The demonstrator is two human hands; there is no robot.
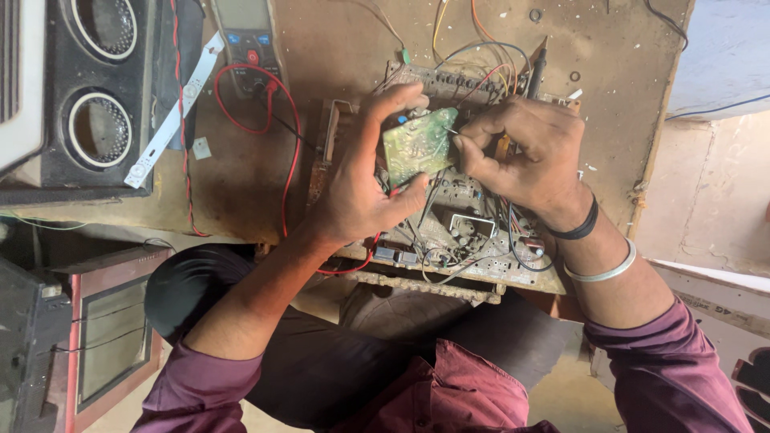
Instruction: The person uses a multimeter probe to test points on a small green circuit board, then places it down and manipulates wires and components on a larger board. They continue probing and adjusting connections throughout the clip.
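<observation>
A worn brown tabletop point(241, 168) carries a chassis point(449, 240) at its near edge. Left of the chassis lie a multimeter point(249, 40), red leads point(285, 120), a white strip point(172, 112) and a speaker box point(88, 96).

The left hand point(361, 188) holds a small green circuit board point(419, 144) tilted up, thumb on its near edge and fingers over its far edge. The right hand point(521, 152) pinches at the board's right edge. Beneath them lies a large wired chassis board point(465, 232) on the brown surface point(618, 64). A multimeter point(249, 40) with red leads sits far left, beside a black speaker box point(96, 88).
</observation>
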